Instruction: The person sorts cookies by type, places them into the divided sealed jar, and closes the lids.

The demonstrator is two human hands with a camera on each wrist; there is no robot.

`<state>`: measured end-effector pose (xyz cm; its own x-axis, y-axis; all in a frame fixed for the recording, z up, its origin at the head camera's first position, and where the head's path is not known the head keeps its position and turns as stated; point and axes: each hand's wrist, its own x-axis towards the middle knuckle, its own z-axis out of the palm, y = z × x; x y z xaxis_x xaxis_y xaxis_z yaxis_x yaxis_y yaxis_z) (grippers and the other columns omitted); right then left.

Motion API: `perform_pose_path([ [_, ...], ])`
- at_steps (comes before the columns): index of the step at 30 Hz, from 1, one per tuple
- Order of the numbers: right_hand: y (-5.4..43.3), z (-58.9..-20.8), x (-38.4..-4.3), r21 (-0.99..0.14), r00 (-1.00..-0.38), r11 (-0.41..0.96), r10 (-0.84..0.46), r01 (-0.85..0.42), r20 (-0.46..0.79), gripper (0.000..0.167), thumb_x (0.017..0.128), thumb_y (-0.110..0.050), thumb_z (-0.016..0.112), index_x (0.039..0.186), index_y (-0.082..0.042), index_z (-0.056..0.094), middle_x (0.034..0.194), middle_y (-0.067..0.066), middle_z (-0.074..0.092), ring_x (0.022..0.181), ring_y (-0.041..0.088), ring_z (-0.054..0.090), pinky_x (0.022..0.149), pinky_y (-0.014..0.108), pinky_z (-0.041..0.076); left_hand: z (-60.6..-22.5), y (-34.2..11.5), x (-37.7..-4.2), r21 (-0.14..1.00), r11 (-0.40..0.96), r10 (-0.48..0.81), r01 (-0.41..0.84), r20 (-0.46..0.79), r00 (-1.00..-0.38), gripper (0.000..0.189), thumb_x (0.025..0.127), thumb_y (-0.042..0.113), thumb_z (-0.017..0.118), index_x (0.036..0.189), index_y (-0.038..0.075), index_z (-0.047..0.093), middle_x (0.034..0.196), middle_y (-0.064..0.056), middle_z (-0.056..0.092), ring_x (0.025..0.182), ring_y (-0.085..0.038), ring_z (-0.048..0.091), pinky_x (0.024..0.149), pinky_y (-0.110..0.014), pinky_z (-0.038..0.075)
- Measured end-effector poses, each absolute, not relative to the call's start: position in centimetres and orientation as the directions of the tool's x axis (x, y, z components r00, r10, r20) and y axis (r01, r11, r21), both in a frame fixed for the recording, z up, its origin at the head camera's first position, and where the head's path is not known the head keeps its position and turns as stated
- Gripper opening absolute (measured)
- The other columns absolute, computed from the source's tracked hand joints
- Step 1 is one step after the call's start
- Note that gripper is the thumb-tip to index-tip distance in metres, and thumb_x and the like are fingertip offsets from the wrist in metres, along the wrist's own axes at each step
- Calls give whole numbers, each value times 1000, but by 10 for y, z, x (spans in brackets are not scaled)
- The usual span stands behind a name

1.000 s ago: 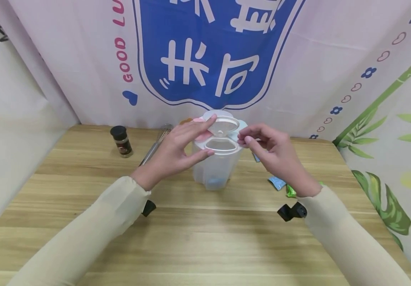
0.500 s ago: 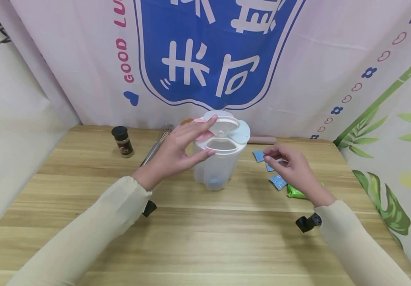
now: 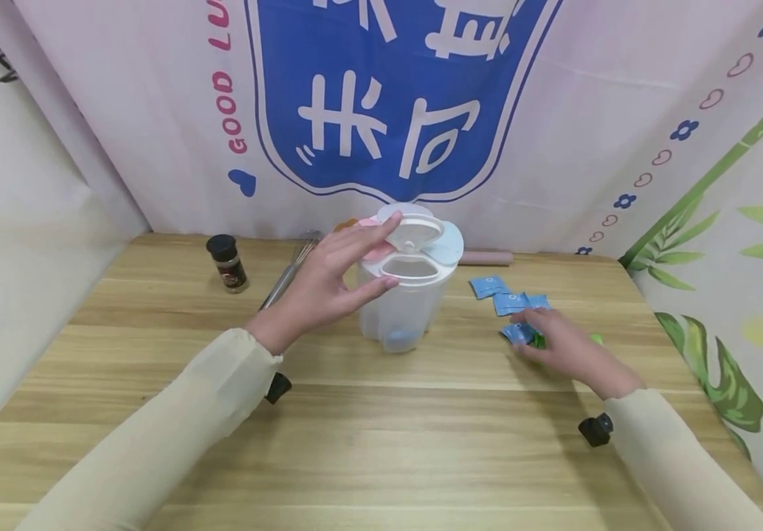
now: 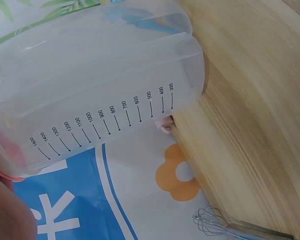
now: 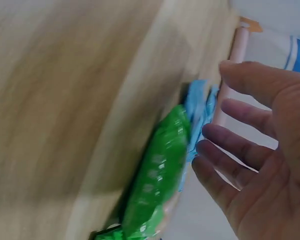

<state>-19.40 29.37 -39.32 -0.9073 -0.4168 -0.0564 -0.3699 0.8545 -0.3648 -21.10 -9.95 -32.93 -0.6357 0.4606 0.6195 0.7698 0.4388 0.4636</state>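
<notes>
A clear plastic storage container [image 3: 398, 313] with pastel flap lids stands on the table, a measuring scale printed on its wall [image 4: 80, 100]. Its front flap [image 3: 416, 233] is raised above an opening, and something blue [image 3: 398, 337] shows inside near the bottom. My left hand [image 3: 328, 276] rests at the container's top, forefinger by the raised flap and thumb along the front rim, fingers fairly straight. To the right, my right hand [image 3: 564, 343] is low over small blue sachets [image 3: 511, 303] and a green packet [image 5: 157, 175], its fingers spread and nothing held.
A black-capped spice jar [image 3: 227, 264] stands at the back left. Near my left hand lies a whisk [image 3: 283, 280]. Behind the container is a pinkish rod [image 3: 488, 257], close to the printed cloth backdrop [image 3: 554, 147].
My right hand has moved from the container's lid rightward and down to the sachets, uncovering the pale blue flap and the rod. The left hand and container have stayed in place.
</notes>
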Motion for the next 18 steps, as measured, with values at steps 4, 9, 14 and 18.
perform_pose_path([
  [4, 298, -399, -194, -315, -909, 878, -407, -360, -95, 49, 97, -22, 74, 139, -1, 61, 145, 34, 56, 133, 56, 54, 109, 70, 47, -329, -99, -212, 458, 435, 458, 775, 629, -628, 78, 93, 24, 82, 160, 18, 44, 152, -5, 62, 151, -28, 49, 132, -49, 30],
  [9, 298, -405, -195, -301, -906, 873, -419, -384, -60, 48, 96, -19, 75, 138, -2, 60, 138, 32, 61, 123, 50, 63, 103, 66, 54, -329, -100, -211, 456, 432, 455, 779, 635, -624, 78, 92, 25, 83, 160, 18, 44, 152, -5, 62, 150, -27, 50, 131, -49, 31],
  [14, 296, -411, -194, -269, -917, 889, -397, -371, -45, 47, 96, -19, 75, 137, -2, 59, 136, 32, 63, 121, 49, 64, 101, 64, 56, -331, -99, -211, 447, 434, 463, 782, 635, -619, 78, 92, 27, 82, 160, 20, 44, 153, -5, 61, 150, -28, 50, 129, -53, 33],
  [18, 291, -411, -195, -232, -924, 901, -382, -368, -20, 42, 97, -18, 73, 134, -2, 60, 132, 29, 66, 120, 48, 66, 100, 63, 57, -331, -100, -212, 426, 443, 463, 789, 645, -608, 79, 92, 26, 82, 161, 21, 44, 152, -5, 62, 149, -28, 51, 129, -52, 34],
])
